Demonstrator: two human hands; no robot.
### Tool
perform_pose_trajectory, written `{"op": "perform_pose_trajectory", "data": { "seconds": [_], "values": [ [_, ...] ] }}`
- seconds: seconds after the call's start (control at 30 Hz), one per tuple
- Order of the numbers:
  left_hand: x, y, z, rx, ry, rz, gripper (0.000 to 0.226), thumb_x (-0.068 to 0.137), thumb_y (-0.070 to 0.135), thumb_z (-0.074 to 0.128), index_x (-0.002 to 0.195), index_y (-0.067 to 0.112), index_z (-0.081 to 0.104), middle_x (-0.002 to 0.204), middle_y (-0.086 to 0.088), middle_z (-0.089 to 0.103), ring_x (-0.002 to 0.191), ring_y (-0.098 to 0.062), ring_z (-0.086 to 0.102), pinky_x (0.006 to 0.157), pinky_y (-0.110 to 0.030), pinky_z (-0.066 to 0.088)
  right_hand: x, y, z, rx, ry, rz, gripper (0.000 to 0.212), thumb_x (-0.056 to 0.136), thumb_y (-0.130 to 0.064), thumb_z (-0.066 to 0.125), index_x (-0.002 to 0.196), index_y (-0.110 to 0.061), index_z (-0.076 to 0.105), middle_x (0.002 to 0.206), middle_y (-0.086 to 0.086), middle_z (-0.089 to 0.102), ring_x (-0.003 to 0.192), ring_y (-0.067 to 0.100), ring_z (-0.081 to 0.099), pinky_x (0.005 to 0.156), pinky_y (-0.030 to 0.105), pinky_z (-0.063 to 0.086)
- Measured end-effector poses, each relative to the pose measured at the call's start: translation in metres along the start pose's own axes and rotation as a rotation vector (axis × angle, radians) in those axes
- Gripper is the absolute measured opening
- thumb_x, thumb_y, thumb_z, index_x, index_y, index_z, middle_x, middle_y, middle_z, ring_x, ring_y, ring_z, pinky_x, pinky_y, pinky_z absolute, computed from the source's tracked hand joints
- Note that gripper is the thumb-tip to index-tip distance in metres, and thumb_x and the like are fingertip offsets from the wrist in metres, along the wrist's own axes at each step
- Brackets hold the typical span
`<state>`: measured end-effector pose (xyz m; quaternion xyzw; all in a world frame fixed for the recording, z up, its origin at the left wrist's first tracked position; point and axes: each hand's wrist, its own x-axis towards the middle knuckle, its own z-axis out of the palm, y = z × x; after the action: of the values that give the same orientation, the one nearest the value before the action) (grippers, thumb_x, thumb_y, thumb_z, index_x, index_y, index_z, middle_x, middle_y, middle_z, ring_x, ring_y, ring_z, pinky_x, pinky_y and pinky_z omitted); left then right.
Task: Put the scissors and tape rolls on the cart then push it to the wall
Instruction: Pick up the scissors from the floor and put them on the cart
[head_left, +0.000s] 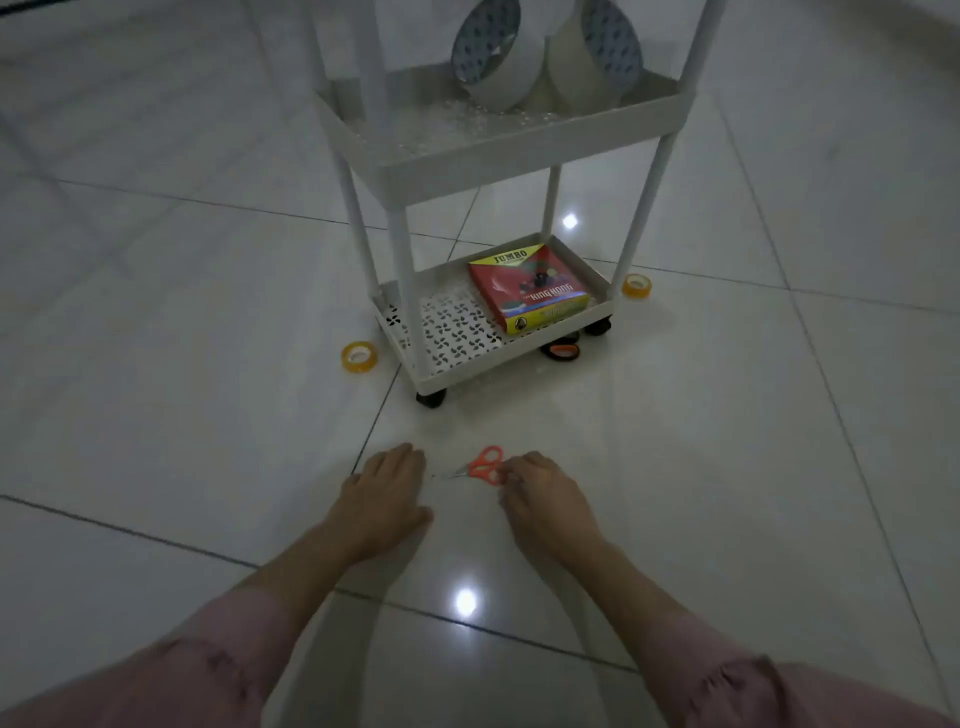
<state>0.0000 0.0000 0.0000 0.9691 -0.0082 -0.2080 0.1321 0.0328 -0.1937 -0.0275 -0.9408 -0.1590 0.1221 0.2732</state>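
Note:
Small orange-handled scissors (482, 464) lie on the tiled floor in front of the white cart (498, 156). My right hand (543, 501) has its fingertips curled onto the lower handle loop. To the left of the blade tip, my left hand (387, 499) rests palm down and holds nothing. Two big white tape rolls (498, 57) (592, 52) stand on edge on the cart's middle shelf. One small yellow tape roll (358, 356) sits on the floor left of the cart, another (637, 286) to its right. Black-and-orange scissor handles (560, 351) show beside the cart's bottom shelf.
A red and yellow box (527, 288) lies on the perforated bottom shelf (452, 338). The cart stands on black casters (431, 399). Glossy white floor tiles (182, 415) spread all around, with ceiling lights reflected in them.

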Motion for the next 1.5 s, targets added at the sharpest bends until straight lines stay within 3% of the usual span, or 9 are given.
{"op": "perform_pose_trajectory", "data": {
  "seconds": [0.37,0.5,0.73,0.83,0.93,1.0,1.13,1.27,1.5],
  "values": [
    [0.033,-0.027,0.008,0.065,-0.005,-0.025,0.109,0.058,0.082,0.030,0.147,0.025,0.005,0.157,0.003,0.004,0.143,-0.023,0.009,0.111,-0.046,0.022,0.043,0.008,0.007,-0.044,0.035,-0.126,0.026,0.084,-0.014,0.062,0.106,-0.001,0.062,0.114,0.013,0.056,0.109,0.028,0.047,0.084,0.027,0.039],
    [0.035,-0.022,0.005,0.060,-0.018,-0.012,0.097,0.074,0.067,0.052,0.147,0.021,0.006,0.157,0.000,0.004,0.143,-0.024,0.008,0.110,-0.048,0.024,0.043,0.003,0.002,0.023,-0.037,0.012,0.020,0.081,-0.007,0.059,0.099,-0.001,0.053,0.105,0.016,0.056,0.097,0.027,0.047,0.068,0.020,0.025],
    [0.030,-0.019,-0.005,-0.048,-0.136,-0.046,0.081,0.084,0.056,0.050,0.145,0.014,0.018,0.157,-0.005,0.011,0.143,-0.026,0.015,0.114,-0.045,0.025,0.024,-0.007,-0.025,0.536,0.107,0.272,0.016,0.083,0.001,0.055,0.097,-0.005,0.059,0.072,0.008,0.060,0.054,0.009,0.061,0.049,0.021,0.053],
    [0.021,-0.010,-0.022,-0.171,0.032,-0.071,0.064,0.088,0.054,0.045,0.137,0.015,0.038,0.144,-0.008,0.042,0.129,-0.025,0.041,0.103,-0.036,0.037,0.021,-0.018,-0.050,0.896,0.163,0.312,0.015,0.083,0.005,0.059,0.096,-0.004,0.060,0.083,0.018,0.059,0.059,0.019,0.064,0.053,0.024,0.059],
    [0.008,0.008,-0.058,-0.370,0.502,-0.093,0.046,0.087,0.054,0.046,0.113,0.017,0.058,0.107,-0.004,0.067,0.092,-0.019,0.061,0.073,-0.029,0.045,0.019,-0.035,-0.079,1.092,0.286,0.263,0.016,0.083,0.007,0.059,0.096,-0.002,0.059,0.085,0.019,0.059,0.067,0.026,0.063,0.056,0.028,0.060],
    [-0.002,0.026,-0.092,-0.628,0.825,-0.087,0.042,0.086,0.052,0.050,0.107,0.016,0.053,0.089,0.003,0.061,0.076,-0.013,0.057,0.063,-0.024,0.044,0.017,-0.048,-0.100,1.219,0.391,0.220,0.018,0.084,0.009,0.056,0.101,0.002,0.058,0.079,0.014,0.057,0.066,0.024,0.061,0.054,0.025,0.060],
    [-0.016,0.055,-0.174,-0.859,1.203,0.090,0.048,0.085,0.045,0.058,0.119,0.014,0.043,0.113,-0.001,0.049,0.092,-0.014,0.051,0.075,-0.028,0.046,0.016,-0.074,-0.138,1.427,0.510,0.161,0.015,0.086,0.009,0.055,0.098,0.001,0.058,0.081,0.014,0.056,0.067,0.023,0.060,0.052,0.022,0.059],
    [-0.021,0.069,-0.239,-0.692,1.104,0.246,0.051,0.085,0.038,0.060,0.129,0.015,0.044,0.119,-0.001,0.054,0.106,-0.015,0.052,0.085,-0.028,0.043,0.021,-0.099,-0.173,1.529,0.553,0.062,0.015,0.086,0.006,0.056,0.095,-0.006,0.061,0.093,0.018,0.059,0.072,0.023,0.062,0.055,0.022,0.059],
    [-0.016,0.055,-0.265,-0.596,0.945,0.158,0.025,0.087,0.025,0.060,0.105,0.009,0.062,0.100,-0.010,0.068,0.085,-0.021,0.063,0.072,-0.026,0.044,0.041,-0.132,-0.200,1.409,0.599,0.029,0.020,0.087,0.005,0.055,0.105,-0.001,0.061,0.097,0.024,0.059,0.067,0.023,0.061,0.048,0.017,0.054]
  ]
}}
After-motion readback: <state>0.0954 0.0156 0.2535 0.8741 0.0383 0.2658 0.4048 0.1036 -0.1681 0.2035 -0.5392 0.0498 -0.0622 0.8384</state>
